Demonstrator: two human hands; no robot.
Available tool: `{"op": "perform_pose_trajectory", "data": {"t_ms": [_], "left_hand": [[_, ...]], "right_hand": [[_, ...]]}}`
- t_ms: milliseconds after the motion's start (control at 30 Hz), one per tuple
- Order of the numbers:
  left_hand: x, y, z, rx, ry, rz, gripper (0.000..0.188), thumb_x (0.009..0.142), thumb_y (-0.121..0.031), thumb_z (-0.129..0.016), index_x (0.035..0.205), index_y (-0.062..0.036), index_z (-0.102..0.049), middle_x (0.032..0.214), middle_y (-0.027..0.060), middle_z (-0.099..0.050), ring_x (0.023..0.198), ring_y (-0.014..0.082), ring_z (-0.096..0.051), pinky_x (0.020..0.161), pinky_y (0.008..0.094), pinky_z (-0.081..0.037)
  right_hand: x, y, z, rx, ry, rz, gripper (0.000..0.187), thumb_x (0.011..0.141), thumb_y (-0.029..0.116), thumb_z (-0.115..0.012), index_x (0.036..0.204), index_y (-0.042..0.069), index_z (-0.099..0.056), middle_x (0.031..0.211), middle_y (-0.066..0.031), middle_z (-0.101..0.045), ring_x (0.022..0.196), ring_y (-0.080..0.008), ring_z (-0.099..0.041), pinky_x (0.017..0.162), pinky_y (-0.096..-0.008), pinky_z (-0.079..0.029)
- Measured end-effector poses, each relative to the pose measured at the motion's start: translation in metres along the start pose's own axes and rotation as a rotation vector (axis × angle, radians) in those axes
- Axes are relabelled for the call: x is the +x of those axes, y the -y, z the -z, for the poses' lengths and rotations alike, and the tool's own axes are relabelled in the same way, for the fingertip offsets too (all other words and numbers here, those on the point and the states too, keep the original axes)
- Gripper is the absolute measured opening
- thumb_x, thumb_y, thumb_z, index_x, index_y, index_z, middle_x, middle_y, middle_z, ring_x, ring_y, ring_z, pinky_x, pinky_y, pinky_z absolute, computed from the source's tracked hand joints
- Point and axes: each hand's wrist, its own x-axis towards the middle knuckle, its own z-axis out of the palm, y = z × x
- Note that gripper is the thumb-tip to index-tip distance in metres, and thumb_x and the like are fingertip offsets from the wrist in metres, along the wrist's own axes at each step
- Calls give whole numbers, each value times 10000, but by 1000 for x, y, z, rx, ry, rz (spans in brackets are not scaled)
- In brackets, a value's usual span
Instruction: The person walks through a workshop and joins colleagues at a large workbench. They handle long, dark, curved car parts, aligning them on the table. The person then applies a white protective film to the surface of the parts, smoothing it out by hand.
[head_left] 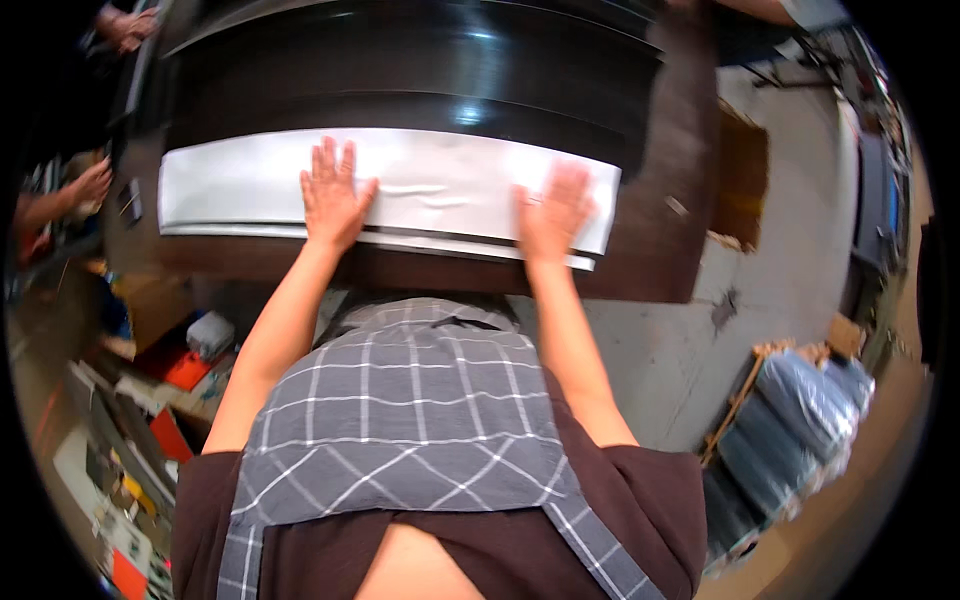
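A long white sheet (440,170) lies along the near side of a dark table, with a slight wrinkle near its middle. A narrow dark gap and a thin pale strip run along its near edge. My left hand (334,200) rests flat on the sheet left of the middle, fingers apart. Toward the sheet's right end, my right hand (556,210) is also laid on it with the fingers stretched out, blurred by motion. Beyond the sheet spreads a glossy black sheet (400,75) that reflects the lights.
The brown table (650,250) ends just in front of me. Wrapped grey bundles (800,420) stand on the floor at right, and a flat cardboard piece (742,175) lies farther off. At left, another person's hand (92,185) shows beside the table. Boxes and scraps crowd the lower left.
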Motion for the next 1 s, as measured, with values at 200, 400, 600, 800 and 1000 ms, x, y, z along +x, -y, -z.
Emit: {"op": "perform_pose_trajectory", "data": {"t_ms": [200, 400, 600, 800, 1000], "left_hand": [[-7, 199, 12, 92, -95, 411, 826, 918, -611, -373, 1506, -89, -118, 1564, 183, -70, 1448, 334, -64, 1148, 502, -94], [-5, 206, 0, 143, -148, 351, 830, 915, -613, -378, 1501, -80, -132, 1555, 200, -100, 1442, 344, -99, 1142, 510, -117], [-5, 201, 1, 126, -171, 370, 824, 914, -612, -382, 1499, -80, -152, 1551, 204, -121, 1439, 341, -117, 1141, 510, -128], [-7, 201, 2, 130, -145, 393, 826, 914, -612, -380, 1497, -72, -156, 1551, 204, -118, 1440, 343, -104, 1144, 504, -118], [-4, 204, 2, 79, -142, 386, 851, 905, -625, -385, 1497, -64, -144, 1553, 206, -102, 1442, 353, -78, 1145, 505, -101]], "right_hand": [[-12, -58, 21, -29, -107, -272, 791, 881, 474, -549, 1434, -19, -269, 1473, -237, -298, 1380, -393, -246, 1106, -522, -207], [-9, -45, 43, 334, -163, -381, 526, 865, 197, -558, 1291, -92, -452, 1344, -267, -462, 1261, -375, -434, 1058, -398, -336], [-4, -45, 80, 637, -209, -448, 459, 830, 202, -663, 1174, -69, -525, 1044, -141, -630, 947, -260, -603, 864, -376, -467], [16, -57, 146, 1073, 304, -449, 209, 807, 163, -725, 940, 17, -658, 806, -16, -653, 663, -87, -578, 616, -228, -448], [5, -109, 76, 764, 355, -539, 210, 764, 134, -726, 883, -32, -678, 780, -22, -649, 670, -87, -561, 619, -260, -449]]}}
